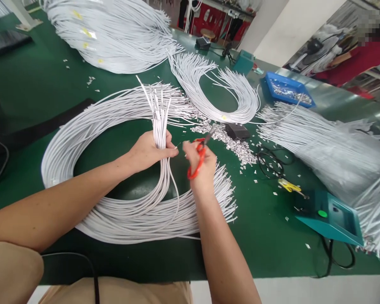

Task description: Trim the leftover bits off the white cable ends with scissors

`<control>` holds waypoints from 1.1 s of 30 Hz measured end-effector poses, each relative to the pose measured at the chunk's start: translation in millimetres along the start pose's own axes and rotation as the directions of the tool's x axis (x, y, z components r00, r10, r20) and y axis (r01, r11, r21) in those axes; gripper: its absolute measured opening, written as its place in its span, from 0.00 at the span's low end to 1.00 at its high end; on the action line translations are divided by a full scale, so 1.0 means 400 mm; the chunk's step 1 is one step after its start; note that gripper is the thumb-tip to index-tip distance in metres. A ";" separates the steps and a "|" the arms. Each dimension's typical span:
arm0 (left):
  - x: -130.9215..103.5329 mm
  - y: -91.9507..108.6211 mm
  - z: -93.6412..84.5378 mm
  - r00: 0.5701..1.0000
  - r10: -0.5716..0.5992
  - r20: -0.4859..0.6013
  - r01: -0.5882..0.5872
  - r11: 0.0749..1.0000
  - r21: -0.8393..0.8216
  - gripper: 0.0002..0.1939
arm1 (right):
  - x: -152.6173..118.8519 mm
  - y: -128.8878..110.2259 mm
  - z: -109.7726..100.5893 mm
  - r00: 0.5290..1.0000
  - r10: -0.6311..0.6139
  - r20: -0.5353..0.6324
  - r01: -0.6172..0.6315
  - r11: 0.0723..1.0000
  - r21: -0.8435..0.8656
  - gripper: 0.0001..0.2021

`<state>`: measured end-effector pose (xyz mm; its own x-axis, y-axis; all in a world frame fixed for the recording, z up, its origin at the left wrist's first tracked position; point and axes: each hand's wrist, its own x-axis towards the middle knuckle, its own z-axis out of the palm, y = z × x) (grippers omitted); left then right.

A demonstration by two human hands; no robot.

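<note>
My left hand [148,150] is closed round a bunch of white cables [160,131], whose ends stand upright above the fist. Those cables curve down into a large coil of white cables [58,147] lying on the green table. Just to the right, my right hand [204,166] holds red-handled scissors [196,169], their dark blades pointing up and away. The fingers of that hand are slightly blurred, close to my left thumb but apart from it. Whether a fine strand runs between the two hands I cannot make out.
Small silvery scraps [237,147] lie beyond my right hand, beside a black block [237,131]. Further off are a smaller cable coil [250,95], a big cable bundle [114,38] and a blue tray [285,86]. At right sits a teal device [332,215]; a co-worker's red sleeve [351,67] shows behind.
</note>
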<state>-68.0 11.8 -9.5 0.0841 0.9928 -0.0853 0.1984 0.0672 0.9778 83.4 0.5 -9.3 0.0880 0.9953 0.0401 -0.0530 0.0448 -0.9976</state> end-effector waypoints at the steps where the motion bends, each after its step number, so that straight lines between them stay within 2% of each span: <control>1: -0.002 0.001 0.001 1.000 -0.007 0.017 0.008 0.998 -0.059 0.16 | 0.012 0.002 -0.011 0.999 0.021 -0.041 -0.020 0.999 0.030 0.16; 3: -0.005 0.001 0.004 0.999 -0.020 0.049 0.028 0.985 -0.169 0.16 | 0.033 0.007 -0.029 0.996 0.047 -0.070 -0.044 0.998 0.046 0.16; 5: -0.008 0.001 0.006 0.997 -0.029 0.067 0.043 0.974 -0.222 0.17 | 0.041 0.010 -0.037 0.998 0.070 -0.007 -0.070 0.997 0.031 0.16; 9: -0.009 -0.001 0.005 0.998 -0.023 0.060 0.032 0.986 -0.163 0.17 | 0.029 0.009 -0.024 0.985 0.091 0.148 -0.096 0.995 0.024 0.13; 12: -0.009 -0.003 0.002 0.999 0.019 0.050 -0.014 0.993 -0.117 0.16 | 0.023 0.005 -0.019 0.983 0.094 0.159 -0.093 0.996 -0.012 0.10; 14: -0.008 -0.007 -0.001 0.997 0.031 0.071 -0.023 0.993 -0.116 0.16 | 0.026 0.002 -0.028 0.986 0.098 0.135 -0.083 0.990 -0.111 0.11; 16: -0.006 -0.010 -0.004 0.995 0.026 0.096 -0.014 0.992 -0.125 0.17 | 0.030 0.000 -0.044 0.990 0.066 0.126 -0.022 0.947 -0.319 0.10; 18: -0.004 -0.013 -0.006 0.994 0.022 0.103 -0.009 0.992 -0.127 0.18 | 0.033 -0.003 -0.062 0.983 -0.003 0.181 0.107 0.818 -0.565 0.09; 20: -0.002 -0.015 -0.008 0.994 0.031 0.101 -0.019 0.993 -0.118 0.17 | 0.032 -0.005 -0.075 0.958 -0.059 0.281 0.253 0.634 -0.731 0.09; 23: 0.000 -0.015 -0.009 0.995 0.046 0.093 -0.037 0.994 -0.099 0.14 | 0.026 -0.004 -0.080 0.924 -0.111 0.366 0.380 0.388 -0.840 0.10; 25: 0.000 -0.013 -0.011 0.997 0.028 0.079 -0.022 0.997 -0.067 0.17 | 0.022 -0.003 -0.079 0.913 -0.135 0.384 0.407 0.268 -0.873 0.11; 28: 0.001 -0.011 -0.013 0.998 -0.005 0.070 0.006 1.000 -0.015 0.23 | 0.020 0.001 -0.077 0.903 -0.143 0.406 0.425 0.150 -0.893 0.13; 33: 0.004 -0.007 -0.014 0.998 -0.009 0.061 0.010 1.000 0.000 0.15 | 0.019 0.005 -0.077 0.883 -0.150 0.444 0.452 0.020 -0.892 0.11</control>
<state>-74.0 13.8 -11.2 0.1413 0.9843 -0.1060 0.1989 0.0767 0.9770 114.5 5.4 -12.7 -0.3560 0.9105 0.2106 0.9260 0.3740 -0.0520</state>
